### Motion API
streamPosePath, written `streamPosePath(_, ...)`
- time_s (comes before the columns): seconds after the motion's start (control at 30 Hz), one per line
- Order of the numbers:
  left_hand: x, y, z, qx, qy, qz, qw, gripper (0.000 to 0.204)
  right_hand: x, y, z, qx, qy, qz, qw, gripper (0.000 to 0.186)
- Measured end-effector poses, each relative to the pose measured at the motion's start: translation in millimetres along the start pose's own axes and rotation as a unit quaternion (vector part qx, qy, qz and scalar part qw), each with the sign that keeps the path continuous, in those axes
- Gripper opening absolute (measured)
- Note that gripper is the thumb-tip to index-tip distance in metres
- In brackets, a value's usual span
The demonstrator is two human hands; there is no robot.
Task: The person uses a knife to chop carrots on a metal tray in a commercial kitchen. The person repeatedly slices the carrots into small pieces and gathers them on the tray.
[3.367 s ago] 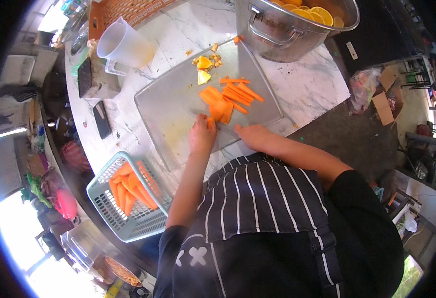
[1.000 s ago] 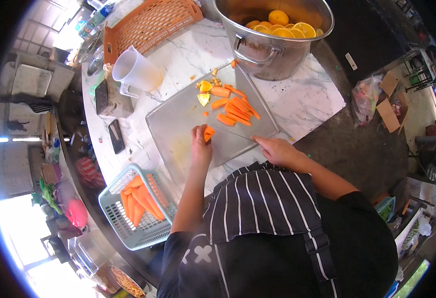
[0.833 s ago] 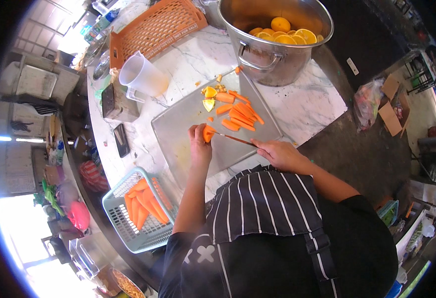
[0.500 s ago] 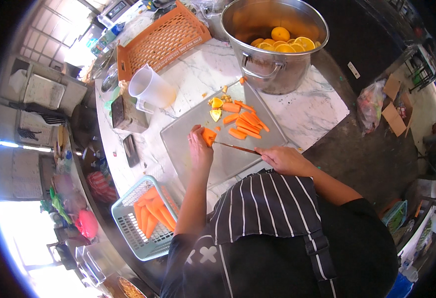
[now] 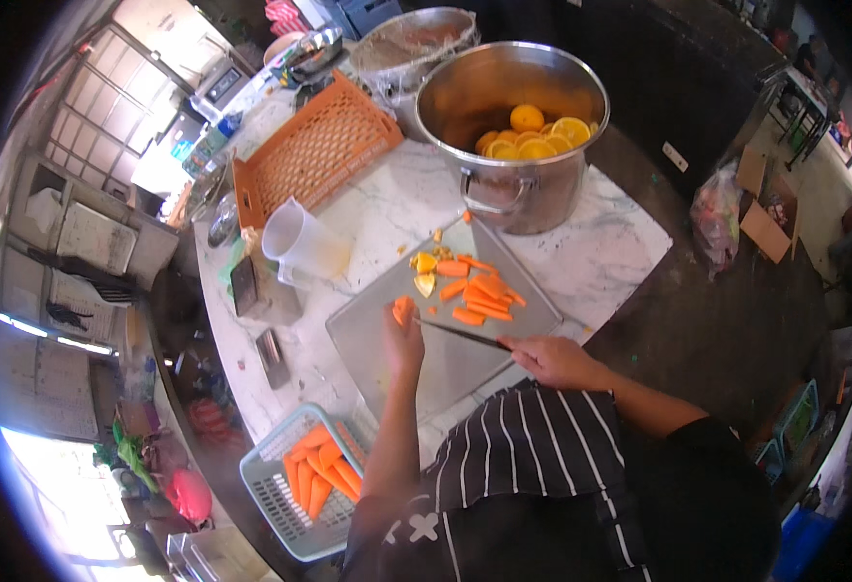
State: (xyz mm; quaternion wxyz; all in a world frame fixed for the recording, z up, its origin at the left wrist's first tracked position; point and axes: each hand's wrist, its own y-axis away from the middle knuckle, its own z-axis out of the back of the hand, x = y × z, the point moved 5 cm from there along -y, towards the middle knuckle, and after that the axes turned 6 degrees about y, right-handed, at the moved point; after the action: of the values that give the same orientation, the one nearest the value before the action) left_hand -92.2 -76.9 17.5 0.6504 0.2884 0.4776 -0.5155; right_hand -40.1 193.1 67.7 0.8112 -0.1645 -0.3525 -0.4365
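My left hand [image 5: 403, 338] is closed around a carrot piece [image 5: 402, 308], holding it over the left part of a grey cutting board [image 5: 368, 335]. My right hand [image 5: 552, 361] grips the handle of a knife [image 5: 460, 334], whose blade points left with its tip at the carrot piece. On the board, beyond the knife, lies a loose pile of cut carrot pieces [image 5: 489, 291]. Beside that pile are a lemon or orange wedge [image 5: 425, 285] and small yellow scraps. Peeled carrots [image 5: 319, 469] lie in a pale blue plastic basket [image 5: 302, 543] left of my left forearm.
A large steel pot [image 5: 532, 199] holding orange halves [image 5: 534, 148] stands beyond the board. Left of it are a brown plastic crate [image 5: 314, 145], a translucent measuring jug [image 5: 307, 242], a metal tin [image 5: 266, 286] and a phone-like dark object [image 5: 273, 359] on the marble-patterned table [image 5: 629, 233].
The view has shifted, so the table things sit lower in the picture. My left hand has turned the carrot piece and covers more of it. The knife stays in my right hand.
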Motion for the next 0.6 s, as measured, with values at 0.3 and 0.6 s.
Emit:
streamPosePath(0.3,-10,17,-12,0.046,0.167,0.095,0.98,0.027,9,-4,-5,0.026,-0.017,-0.023,0.999,0.038)
streamPosePath(0.6,-30,12,-12,-0.012,0.128,0.004,0.992,0.024,13,-14,-9,0.042,-0.079,0.005,0.996,0.037)
